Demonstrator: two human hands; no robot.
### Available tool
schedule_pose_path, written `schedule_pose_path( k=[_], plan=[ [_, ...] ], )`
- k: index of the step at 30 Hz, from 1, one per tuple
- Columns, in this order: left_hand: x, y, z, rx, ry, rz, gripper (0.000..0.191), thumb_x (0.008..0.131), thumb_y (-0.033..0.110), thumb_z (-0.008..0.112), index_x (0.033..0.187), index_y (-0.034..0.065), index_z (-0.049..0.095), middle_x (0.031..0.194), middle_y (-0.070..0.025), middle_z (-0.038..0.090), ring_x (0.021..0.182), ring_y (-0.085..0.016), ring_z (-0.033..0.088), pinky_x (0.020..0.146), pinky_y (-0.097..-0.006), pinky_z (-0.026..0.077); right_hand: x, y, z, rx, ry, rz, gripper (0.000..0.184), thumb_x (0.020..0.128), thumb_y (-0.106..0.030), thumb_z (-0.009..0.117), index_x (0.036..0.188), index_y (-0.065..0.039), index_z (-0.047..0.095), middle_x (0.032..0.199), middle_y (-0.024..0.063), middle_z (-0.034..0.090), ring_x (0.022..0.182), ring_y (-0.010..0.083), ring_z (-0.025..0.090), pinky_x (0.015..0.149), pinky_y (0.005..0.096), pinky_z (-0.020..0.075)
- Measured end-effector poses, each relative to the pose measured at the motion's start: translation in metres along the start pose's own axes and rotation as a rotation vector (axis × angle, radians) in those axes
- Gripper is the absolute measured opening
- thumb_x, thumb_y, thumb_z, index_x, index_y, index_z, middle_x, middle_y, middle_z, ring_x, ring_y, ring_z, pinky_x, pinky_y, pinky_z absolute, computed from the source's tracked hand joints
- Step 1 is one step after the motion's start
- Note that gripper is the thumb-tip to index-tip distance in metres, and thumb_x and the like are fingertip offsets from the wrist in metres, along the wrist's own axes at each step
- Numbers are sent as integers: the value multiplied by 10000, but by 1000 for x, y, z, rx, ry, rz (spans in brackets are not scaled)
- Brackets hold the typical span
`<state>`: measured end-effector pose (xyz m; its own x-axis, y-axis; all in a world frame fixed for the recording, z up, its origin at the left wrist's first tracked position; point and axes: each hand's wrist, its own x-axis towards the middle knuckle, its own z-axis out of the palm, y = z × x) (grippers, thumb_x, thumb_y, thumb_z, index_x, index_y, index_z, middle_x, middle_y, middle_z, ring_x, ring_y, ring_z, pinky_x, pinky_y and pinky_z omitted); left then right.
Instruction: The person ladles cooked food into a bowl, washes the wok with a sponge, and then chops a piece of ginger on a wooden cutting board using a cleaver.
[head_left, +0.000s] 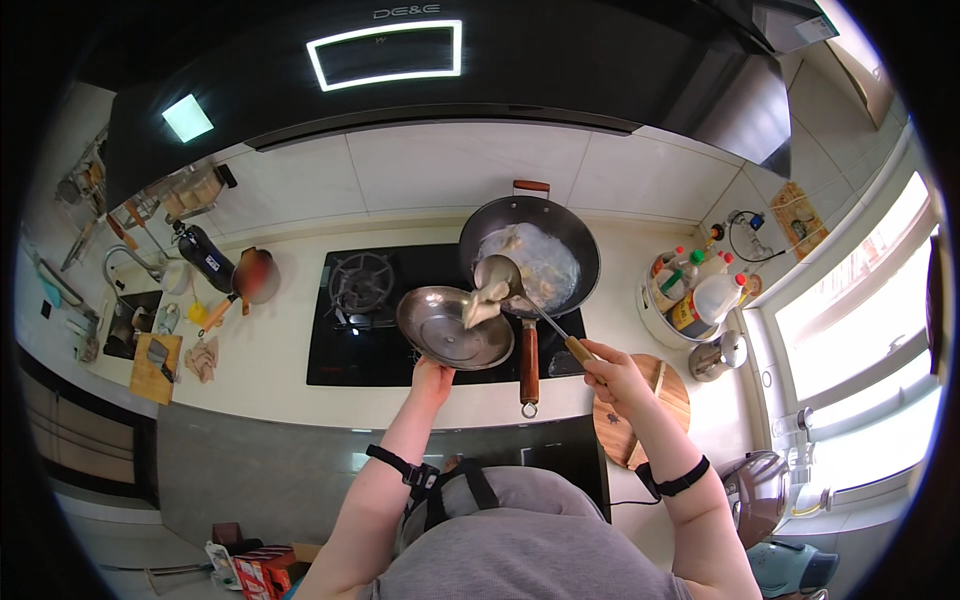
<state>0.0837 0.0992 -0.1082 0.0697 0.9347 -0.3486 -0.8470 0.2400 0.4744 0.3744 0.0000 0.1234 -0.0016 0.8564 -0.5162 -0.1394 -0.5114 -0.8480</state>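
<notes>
My left hand (433, 380) holds a round metal bowl (450, 341) by its near rim, over the middle of the black gas hob (352, 345). In my right hand (616, 375) is the wooden handle of a metal ladle (498, 276). The ladle is tipped at the bowl's right edge, and pale pieces of food (484, 306) hang from it over the bowl. Behind stands a dark wok (589, 259) with cloudy bubbling liquid and more pale pieces in it. The wok's wooden handle (529, 364) points towards me, between my hands.
At the right are a white tub (656, 319) of sauce bottles, a metal pot (718, 355) and a round wooden board (613, 442). A free burner (361, 281), a dark bottle (204, 257), a saucepan (266, 277) and a chopping board with a cleaver (142, 375) lie left. The range hood (525, 90) hangs above.
</notes>
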Motion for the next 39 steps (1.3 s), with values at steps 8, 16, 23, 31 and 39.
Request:
schedule_pose_path(
  k=[8,16,23,31,39],
  plan=[
    [-3,7,-11,92,-69,-41,338,926,99,519,1260,81,473,1255,-58,537,1142,-188,527,991,-342,438,2,11,15,-202,23,-172,552,840,-72,570,1372,-36,424,650,-21,513,472,28,379,428,186,278],
    [14,-7,-34,83,-183,-88,316,934,177,524,1243,114,491,1232,-33,549,1133,-169,524,942,-316,450,93,22,4,-917,385,-492,520,830,-148,570,1342,-159,481,850,159,656,752,278,631,702,368,494],
    [-20,25,-10,82,-229,-130,341,949,246,499,1265,117,482,1255,-39,534,1170,-189,501,1002,-358,414,78,17,20,-1373,325,-367,505,859,-193,504,1340,-326,434,874,171,645,854,352,625,749,458,498],
    [-12,28,-12,99,-181,-124,331,941,208,514,1254,103,487,1258,-43,538,1155,-187,517,976,-344,441,68,14,4,-1214,367,-367,503,831,-192,567,1328,-196,487,932,195,652,896,365,616,776,432,483],
    [0,14,-17,60,-164,-113,306,931,192,533,1222,102,509,1220,-44,561,1130,-182,535,973,-342,447,90,23,5,-969,314,-303,520,816,-135,578,1330,-145,497,893,171,663,748,274,638,699,353,494]
  ],
)
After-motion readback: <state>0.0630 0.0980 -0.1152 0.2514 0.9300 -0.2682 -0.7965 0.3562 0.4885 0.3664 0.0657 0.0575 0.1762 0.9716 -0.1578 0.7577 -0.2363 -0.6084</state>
